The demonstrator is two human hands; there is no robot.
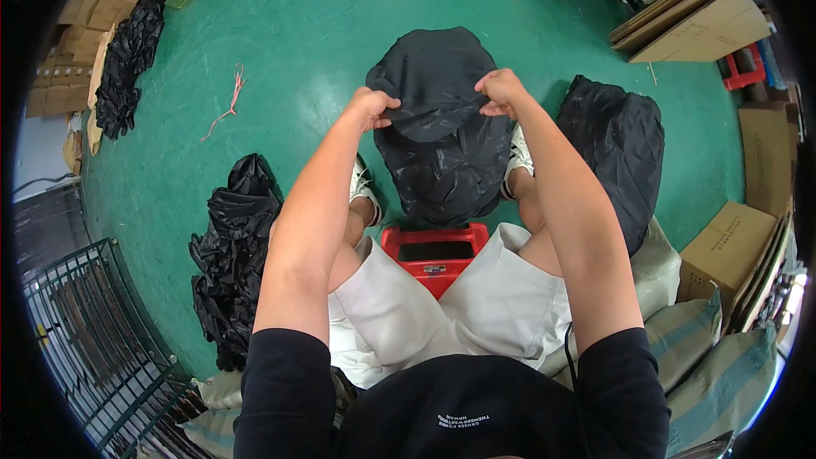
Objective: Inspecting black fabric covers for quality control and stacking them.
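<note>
Between my feet on the green floor stands a bulky black bundle (pixel 442 172) with a wrinkled, slightly shiny surface. Over its far end lies a smooth, rounded black fabric piece (pixel 433 68). My left hand (pixel 372 109) pinches the left edge of this fabric. On the opposite edge, my right hand (pixel 503 92) grips it between thumb and fingers. The fabric is stretched between both hands, and its near edge curves down over the bundle. I cannot tell whether the two are one piece.
Another black bundle (pixel 614 140) lies to the right. Crumpled black material (pixel 234 263) is heaped at the left. A red stool (pixel 435 265) shows between my legs. Further off are pink string (pixel 234 98), flattened cardboard (pixel 701 21), a carton (pixel 727 246), woven sacks (pixel 722 374) and a green metal rack (pixel 102 340).
</note>
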